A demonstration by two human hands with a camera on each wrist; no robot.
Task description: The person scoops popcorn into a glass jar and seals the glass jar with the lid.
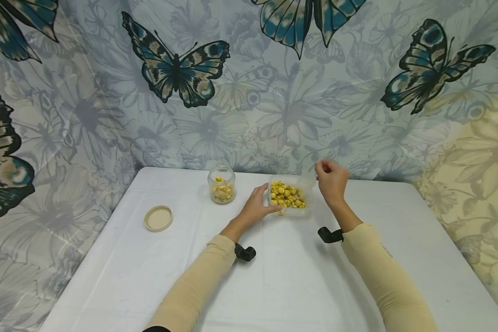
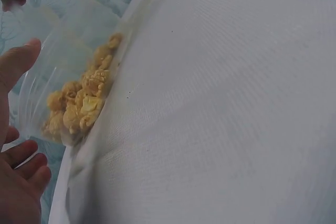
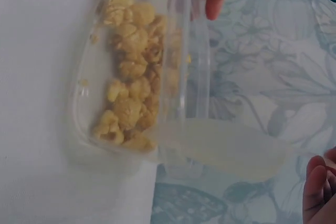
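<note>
My left hand [image 1: 258, 204] holds the left end of a clear plastic container [image 1: 270, 180], thumb toward the front and fingers at the far side. Clusters of yellow popcorn [image 1: 288, 194] lie in the container. Just beyond its right end, my right hand [image 1: 332, 180] pinches the thin handle of a translucent spoon [image 3: 226, 148]. The wide end of the spoon is over the container's edge, close to the popcorn. No popcorn can be made out on it. Left of the container, a clear glass jar [image 1: 222, 173] stands upright, partly filled with the same popcorn.
A round beige lid [image 1: 158, 218] lies on the white tablecloth [image 1: 274, 286], left of the jar. Right behind the table hangs a butterfly-and-flower backdrop [image 1: 249, 115]. Each wrist carries a black camera mount, one on the left [image 1: 245, 252] and one on the right [image 1: 330, 235].
</note>
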